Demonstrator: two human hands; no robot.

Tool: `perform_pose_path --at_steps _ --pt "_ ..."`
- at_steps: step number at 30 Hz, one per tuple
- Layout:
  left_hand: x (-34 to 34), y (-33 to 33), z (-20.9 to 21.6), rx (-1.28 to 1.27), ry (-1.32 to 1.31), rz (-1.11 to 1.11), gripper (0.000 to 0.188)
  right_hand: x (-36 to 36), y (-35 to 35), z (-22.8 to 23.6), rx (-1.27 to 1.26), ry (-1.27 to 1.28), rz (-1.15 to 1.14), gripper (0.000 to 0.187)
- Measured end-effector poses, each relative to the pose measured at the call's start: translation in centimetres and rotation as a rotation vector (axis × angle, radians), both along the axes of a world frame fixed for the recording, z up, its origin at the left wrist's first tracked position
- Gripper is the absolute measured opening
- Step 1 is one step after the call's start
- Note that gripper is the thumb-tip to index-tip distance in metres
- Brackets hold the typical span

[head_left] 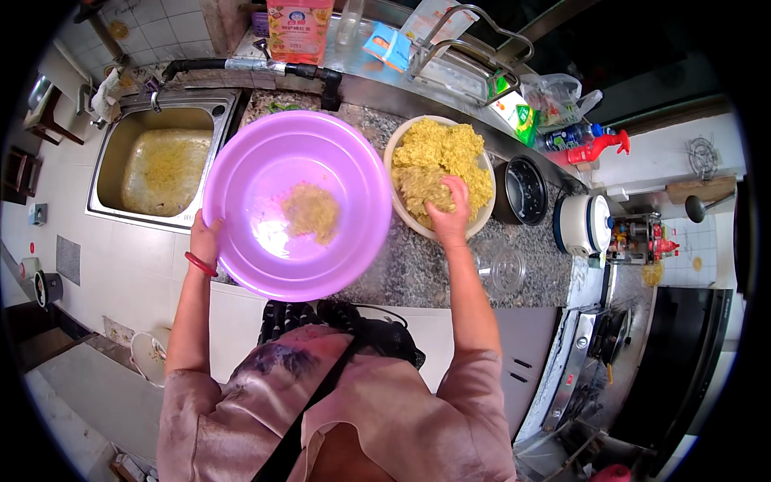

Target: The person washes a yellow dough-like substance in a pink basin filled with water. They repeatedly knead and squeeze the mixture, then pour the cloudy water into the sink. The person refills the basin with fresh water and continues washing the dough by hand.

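purple basin [241, 177]: smooth, glossy plastic | yellow mash [466, 153]: rough, lumpy | sink [173, 116]: shiny metal | counter [401, 273]: speckled stone-look

Black pot [526, 193], beside white lidded cooker [585, 227]. Clear round vessel [507, 271], on speckled counter [401, 277]. Large pink packet [299, 32], upright; small blue packet [387, 46], near it. Translucent plastic bag [552, 98]. Metal ladle [695, 210], far right. White bucket [148, 353], lower left.

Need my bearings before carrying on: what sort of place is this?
Most likely a home kitchen: there is a metal sink at the left, a white lidded cooker to the right and a stove at the lower right.
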State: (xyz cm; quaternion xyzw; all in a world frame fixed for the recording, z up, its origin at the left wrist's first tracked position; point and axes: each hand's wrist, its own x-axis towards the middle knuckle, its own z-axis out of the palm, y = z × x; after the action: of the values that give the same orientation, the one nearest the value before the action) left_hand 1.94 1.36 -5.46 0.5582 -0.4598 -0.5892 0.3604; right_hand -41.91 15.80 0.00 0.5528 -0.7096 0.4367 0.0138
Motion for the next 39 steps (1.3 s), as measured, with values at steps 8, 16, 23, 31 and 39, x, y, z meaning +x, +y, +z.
perform_pose_path --at_steps 8,16,23,31,39 --pt "-1.9 1.0 0.5 -0.03 0.037 -0.008 0.03 1.0 -0.7 1.7 -0.208 -0.978 -0.076 0.045" --pt "-1.7 0.6 -1.2 -0.017 0.011 0.004 0.032 10.3 -3.7 2.0 0.306 -0.775 0.141 0.059" --pt "-2.1 1.0 -0.3 -0.016 0.04 0.023 0.024 11.2 -3.4 1.2 0.608 -0.555 0.19 0.058" --pt "-2.2 1.1 0.0 0.011 0.048 0.03 0.032 14.5 -4.5 -0.4 0.566 -0.295 0.26 0.046" --pt "-2.0 1.0 -0.5 -0.029 0.086 -0.006 0.031 9.6 -4.4 6.8 0.732 -0.245 -0.247 0.034"
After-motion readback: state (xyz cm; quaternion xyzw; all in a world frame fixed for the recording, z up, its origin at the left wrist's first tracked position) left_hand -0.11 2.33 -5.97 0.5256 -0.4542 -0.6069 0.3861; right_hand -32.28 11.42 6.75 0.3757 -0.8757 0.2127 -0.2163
